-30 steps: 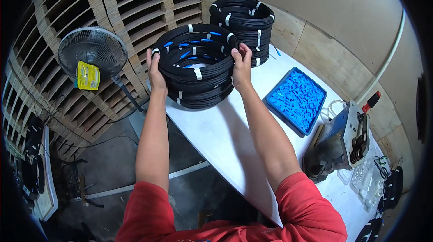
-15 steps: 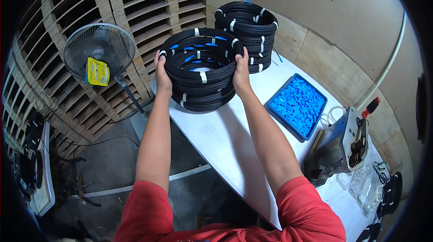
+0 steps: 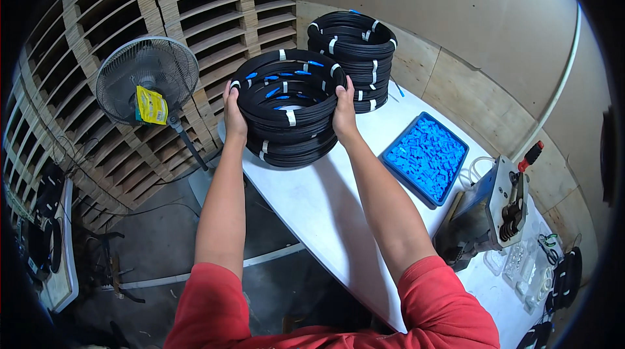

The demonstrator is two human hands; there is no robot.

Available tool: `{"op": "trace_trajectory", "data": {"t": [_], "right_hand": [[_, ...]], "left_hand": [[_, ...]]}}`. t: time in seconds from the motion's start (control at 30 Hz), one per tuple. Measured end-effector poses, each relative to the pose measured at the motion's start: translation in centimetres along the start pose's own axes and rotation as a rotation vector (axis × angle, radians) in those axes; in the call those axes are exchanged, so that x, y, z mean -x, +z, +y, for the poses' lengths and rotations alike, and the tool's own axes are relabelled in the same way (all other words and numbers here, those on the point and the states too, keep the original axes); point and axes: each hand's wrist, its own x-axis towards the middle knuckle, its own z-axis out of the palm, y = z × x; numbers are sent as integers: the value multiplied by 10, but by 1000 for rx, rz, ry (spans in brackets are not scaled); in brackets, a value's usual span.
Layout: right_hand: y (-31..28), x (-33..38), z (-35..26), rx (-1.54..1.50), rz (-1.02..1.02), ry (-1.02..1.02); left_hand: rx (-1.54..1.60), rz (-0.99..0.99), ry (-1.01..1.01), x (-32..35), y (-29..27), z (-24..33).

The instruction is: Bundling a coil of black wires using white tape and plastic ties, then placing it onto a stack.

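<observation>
A stack of black cable coils (image 3: 286, 111) with white ties and blue connector ends is at the far end of the white table (image 3: 325, 206). My left hand (image 3: 233, 113) presses on its left side and my right hand (image 3: 344, 111) on its right side, both gripping the stack. I cannot tell whether its bottom touches the table. A second, taller stack of black coils (image 3: 358, 56) stands just behind it near the wall.
A blue tray of small blue parts (image 3: 424, 157) lies on the table to the right. A grey press tool with a red-tipped lever (image 3: 501, 206) stands further right. A standing fan (image 3: 146, 85) and stacked wooden pallets (image 3: 215, 4) are at the left.
The coil stack and both hands have stayed together at the table's far end; the view has shifted slightly, with the stack now a little lower and nearer.
</observation>
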Motion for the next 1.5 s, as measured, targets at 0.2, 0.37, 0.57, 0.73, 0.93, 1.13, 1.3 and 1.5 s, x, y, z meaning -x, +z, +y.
{"op": "trace_trajectory", "data": {"t": [0.2,0.37,0.57,0.73,0.93,1.13,1.3,1.5], "right_hand": [[10,1,-11,356,107,47],[1,-6,4,354,133,41],[-2,-7,10,-24,69,20],[-4,-6,20,-138,38,25],[12,-13,-1,123,181,87],[-2,-4,13,352,249,-47],[9,-4,-20,390,259,56],[7,-4,-20,463,275,38]], "left_hand": [[-159,62,11,1,-5,5],[6,25,15,3,3,0],[-43,-19,74,7,1,3],[-23,1,55,7,1,3],[-42,-25,-83,7,6,21],[-126,36,37,11,8,3],[-157,101,-76,8,9,18],[-333,167,34,2,4,9]]}}
